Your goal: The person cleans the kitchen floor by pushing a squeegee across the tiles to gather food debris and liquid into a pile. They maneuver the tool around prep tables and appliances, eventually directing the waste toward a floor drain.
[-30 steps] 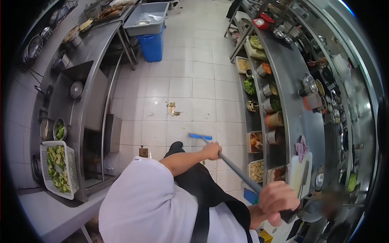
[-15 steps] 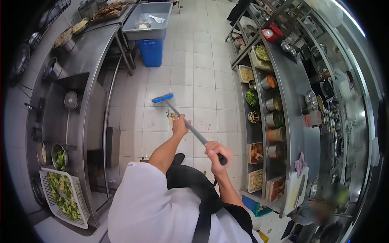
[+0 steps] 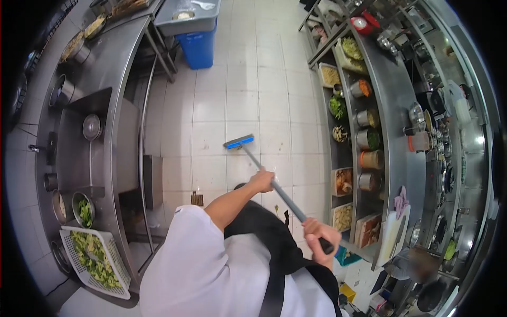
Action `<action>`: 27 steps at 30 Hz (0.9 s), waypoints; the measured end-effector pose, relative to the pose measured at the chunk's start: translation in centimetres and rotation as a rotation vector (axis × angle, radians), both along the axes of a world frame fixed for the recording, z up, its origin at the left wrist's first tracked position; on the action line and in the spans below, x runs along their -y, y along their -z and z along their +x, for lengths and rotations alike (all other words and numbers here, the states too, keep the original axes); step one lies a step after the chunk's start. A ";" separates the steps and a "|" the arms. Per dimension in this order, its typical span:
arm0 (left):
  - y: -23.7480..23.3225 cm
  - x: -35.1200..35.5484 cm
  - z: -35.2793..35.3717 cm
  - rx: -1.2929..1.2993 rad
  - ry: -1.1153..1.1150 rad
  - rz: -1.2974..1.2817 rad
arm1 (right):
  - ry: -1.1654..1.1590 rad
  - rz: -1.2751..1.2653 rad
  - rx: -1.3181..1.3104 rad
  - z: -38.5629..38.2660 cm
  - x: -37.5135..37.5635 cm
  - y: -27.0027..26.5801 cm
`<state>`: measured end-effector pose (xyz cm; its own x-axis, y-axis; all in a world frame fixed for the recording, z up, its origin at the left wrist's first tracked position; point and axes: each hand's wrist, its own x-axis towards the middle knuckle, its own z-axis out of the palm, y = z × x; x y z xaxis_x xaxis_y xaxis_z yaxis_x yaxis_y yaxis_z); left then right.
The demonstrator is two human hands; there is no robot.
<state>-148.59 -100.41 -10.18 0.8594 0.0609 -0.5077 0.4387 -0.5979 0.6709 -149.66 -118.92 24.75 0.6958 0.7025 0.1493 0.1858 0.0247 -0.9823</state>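
A floor squeegee [image 3: 288, 199] with a long grey handle and a blue head slants across the aisle. Its head [image 3: 239, 142] rests on the pale floor tiles, with some small dark bits close by it. Midway along the handle, my left hand [image 3: 262, 180] is wrapped round it. My right hand [image 3: 321, 236] is closed on the handle near its black end, closer to my body. A few small scraps [image 3: 277, 209] lie on the tiles by my apron.
Left stands a steel sink counter [image 3: 129, 79] with a white basket of cut greens [image 3: 99, 259]. Right, steel shelving [image 3: 346, 142] holds several food containers. A blue bin [image 3: 198, 48] stands ahead under a grey tub [image 3: 185, 24]. A small floor drain [image 3: 197, 199] is near my left arm.
My view has shifted. Both hands and the squeegee have come back toward my body and rightward. The food scraps beside the head earlier are now mostly out of sight.
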 end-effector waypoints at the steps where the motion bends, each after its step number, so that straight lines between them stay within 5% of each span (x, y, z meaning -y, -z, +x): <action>1: 0.2 1.4 0.1 0.078 0.028 -0.050 | 0.017 0.016 -0.011 0.1 0.8 -0.6; 7: -6.1 3.5 1.5 0.100 0.104 -0.058 | 0.103 0.033 0.019 0.8 1.8 -4.4; 11: -8.6 0.9 0.1 0.161 -0.079 -0.020 | 0.084 0.165 0.065 0.3 -0.5 -6.2; 20: -3.2 -11.3 -4.5 0.145 -0.535 0.119 | -0.083 0.357 -0.063 2.0 -8.4 1.9; 23: 0.6 -12.3 -6.3 0.015 -0.498 0.156 | -0.177 0.244 -0.077 1.5 -9.4 4.8; 27: -1.7 -8.9 -6.2 -0.027 -0.421 0.057 | -0.144 0.187 -0.098 1.2 -7.6 3.0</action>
<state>-154.80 -91.47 -8.48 0.7400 0.4322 -0.5154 0.6694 -0.3982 0.6271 -148.51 -111.36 21.78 0.6084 0.7619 0.2222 0.0709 0.2266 -0.9714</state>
